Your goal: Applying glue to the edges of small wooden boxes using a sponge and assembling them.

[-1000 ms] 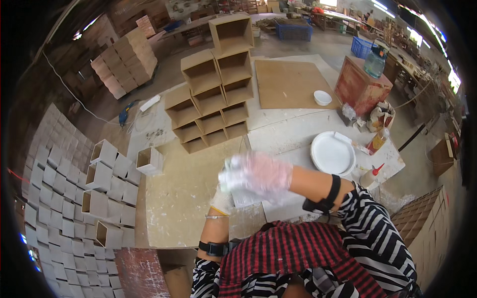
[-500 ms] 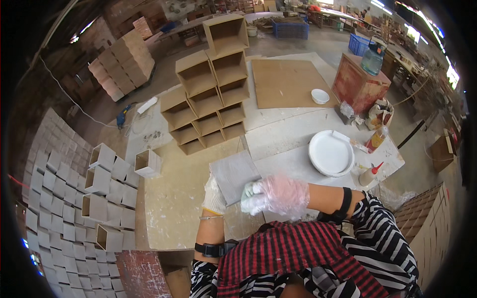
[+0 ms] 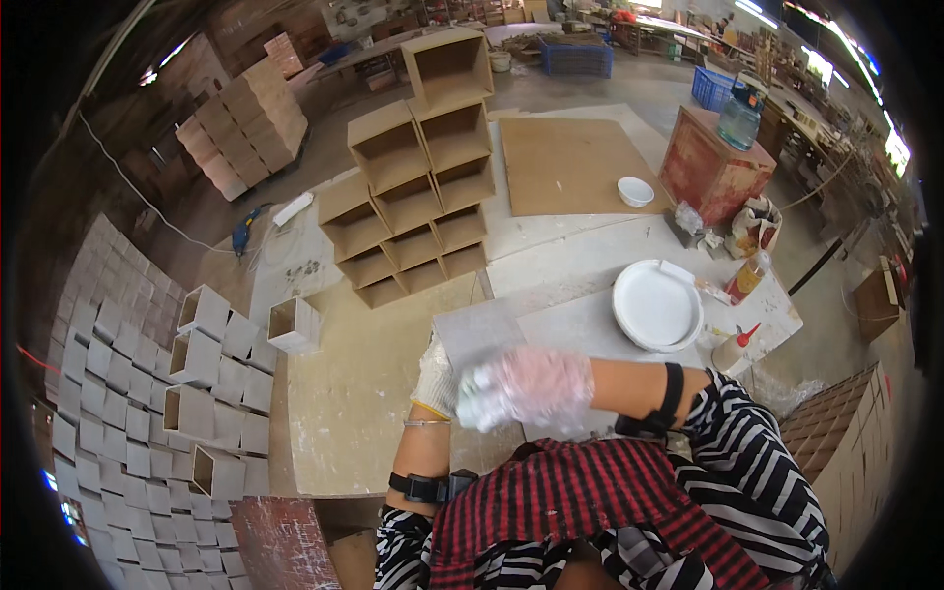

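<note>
1. At the near part of the worktable (image 3: 364, 393), just beyond the red-and-black striped apron (image 3: 570, 492), a grey flat-faced piece (image 3: 477, 327) is sitting between the two hands, its far part showing and its near part hiding behind the right hand.
2. On the piece's left side, the left hand (image 3: 436, 379), in a white knit glove, is bracing it and seems to be gripping it; the fingertips are hiding behind the piece.
3. The right hand (image 3: 529, 388), in clear plastic over something pinkish, is overlapping the near right part. Its fingers are bunching together, but blur and plastic are masking whether they are pinching anything; I cannot tell.
4. For good work, I judge, the left hand should be keeping the piece firm and steady while the right is bearing on it lightly and evenly, reaching out to each edge and corner.
5. Loose plastic is puffing around the right hand, so it should probably be staying gathered, lest it be snagging on a corner.
6. The visible face is pointing upward. Its far edge is running aslant, the right end lying farther from the person than the left.
7. No longer side is standing out; with the near part hiding, I cannot tell its long axis.
</note>
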Motion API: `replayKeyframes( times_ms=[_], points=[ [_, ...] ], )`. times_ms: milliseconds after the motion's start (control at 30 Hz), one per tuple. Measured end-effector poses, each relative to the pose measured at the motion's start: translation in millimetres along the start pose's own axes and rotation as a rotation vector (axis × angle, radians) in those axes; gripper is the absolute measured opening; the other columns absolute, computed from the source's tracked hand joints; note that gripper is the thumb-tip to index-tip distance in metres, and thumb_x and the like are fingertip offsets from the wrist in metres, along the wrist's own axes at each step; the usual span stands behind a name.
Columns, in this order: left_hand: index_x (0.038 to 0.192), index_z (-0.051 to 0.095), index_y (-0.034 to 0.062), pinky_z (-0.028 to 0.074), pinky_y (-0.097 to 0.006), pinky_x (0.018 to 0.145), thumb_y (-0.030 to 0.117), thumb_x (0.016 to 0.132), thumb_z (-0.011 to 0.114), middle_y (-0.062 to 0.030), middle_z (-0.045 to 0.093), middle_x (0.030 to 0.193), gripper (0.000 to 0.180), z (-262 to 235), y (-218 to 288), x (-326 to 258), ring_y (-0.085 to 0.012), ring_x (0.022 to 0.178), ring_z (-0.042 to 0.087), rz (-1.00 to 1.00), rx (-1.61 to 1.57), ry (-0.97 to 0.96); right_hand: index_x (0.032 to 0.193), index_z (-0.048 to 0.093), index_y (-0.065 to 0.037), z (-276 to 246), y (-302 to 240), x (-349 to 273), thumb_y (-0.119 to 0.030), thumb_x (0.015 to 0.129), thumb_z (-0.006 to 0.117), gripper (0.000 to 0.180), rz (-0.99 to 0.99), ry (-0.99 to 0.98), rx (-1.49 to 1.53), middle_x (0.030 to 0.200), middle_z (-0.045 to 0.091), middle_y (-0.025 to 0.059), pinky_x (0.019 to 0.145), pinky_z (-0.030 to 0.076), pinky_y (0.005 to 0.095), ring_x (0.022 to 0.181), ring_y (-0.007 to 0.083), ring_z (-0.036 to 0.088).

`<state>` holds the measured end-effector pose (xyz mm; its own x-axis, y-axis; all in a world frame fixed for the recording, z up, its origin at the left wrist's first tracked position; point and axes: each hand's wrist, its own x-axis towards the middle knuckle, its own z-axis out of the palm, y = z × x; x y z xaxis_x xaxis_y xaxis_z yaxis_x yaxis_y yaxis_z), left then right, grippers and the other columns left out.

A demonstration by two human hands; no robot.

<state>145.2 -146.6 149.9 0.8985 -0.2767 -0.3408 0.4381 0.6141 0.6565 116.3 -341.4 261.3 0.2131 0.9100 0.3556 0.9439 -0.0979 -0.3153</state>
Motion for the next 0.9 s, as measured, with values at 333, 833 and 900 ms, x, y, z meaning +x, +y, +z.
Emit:
replayKeyframes(
  times_ms=[333, 833, 900],
  points=[
    [0.127, 0.048, -0.0005, 0.042, -0.043, 0.1, 0.031, 0.097, 0.035, -0.0162, 0.053, 0.127, 0.046, 4.6, 13.6, -23.7, -0.0318, 0.115, 0.052, 0.211, -0.235, -0.03, 0.116, 0.057, -0.001, -39.2, 18.6, -40.4, -0.015, 0.09, 0.05, 0.031, 0.601, 0.534, 0.401, 0.112, 0.06, 0.0162, 0.095, 0.042, 0.0357, 0.105, 0.0299, 0.056],
    [0.124, 0.05, 0.0007, 0.043, -0.044, 0.098, 0.024, 0.094, 0.042, -0.0143, 0.055, 0.123, 0.039, 2.8, 2.5, -13.4, -0.0303, 0.113, 0.053, 0.556, 0.082, -0.149, 0.116, 0.06, -0.006, -37.9, -6.0, -54.8, -0.048, 0.097, 0.04, 0.05, 1.074, 0.753, 1.121, 0.084, 0.061, 0.0045, 0.067, 0.044, 0.0246, 0.075, 0.0115, 0.056],
    [0.124, 0.05, 0.0009, 0.043, -0.044, 0.098, 0.024, 0.094, 0.041, -0.0143, 0.055, 0.123, 0.038, 0.1, 0.2, -0.5, -0.0305, 0.113, 0.053, 0.737, 0.55, -0.015, 0.114, 0.061, -0.006, -38.0, -3.4, -47.0, -0.045, 0.095, 0.045, 0.046, 1.091, 0.726, 1.109, 0.089, 0.062, 0.0074, 0.071, 0.046, 0.026, 0.08, 0.0147, 0.058]
  ],
)
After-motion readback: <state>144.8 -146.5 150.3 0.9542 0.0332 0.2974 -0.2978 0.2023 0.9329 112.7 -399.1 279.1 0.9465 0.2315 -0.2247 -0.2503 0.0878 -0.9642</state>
